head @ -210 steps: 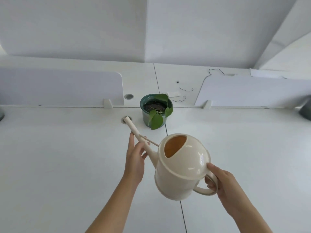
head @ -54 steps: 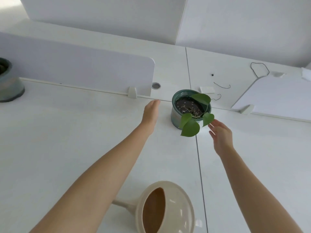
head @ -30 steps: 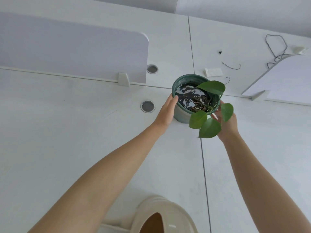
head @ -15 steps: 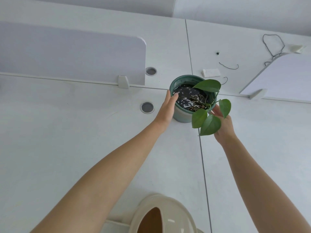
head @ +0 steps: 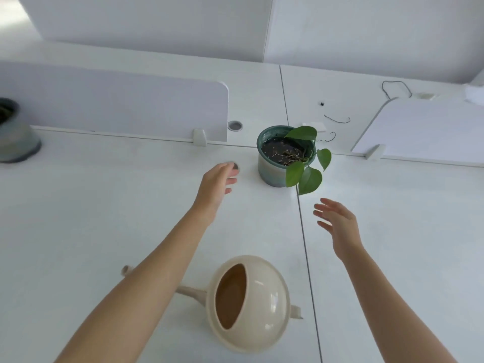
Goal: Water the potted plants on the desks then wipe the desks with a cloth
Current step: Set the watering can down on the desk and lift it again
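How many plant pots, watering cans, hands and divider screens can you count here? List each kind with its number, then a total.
Plant pots: 2 (green pot, grey pot)
Watering cans: 1 (cream watering can)
Hands: 2 (left hand, right hand)
Divider screens: 2 (left screen, right screen)
Total: 7

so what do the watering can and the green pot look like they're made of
Watering can: probably plastic, cream and glossy, with soft glints on its dome. Pot: likely glazed ceramic, dark green rim fading to pale grey-green, slight sheen.
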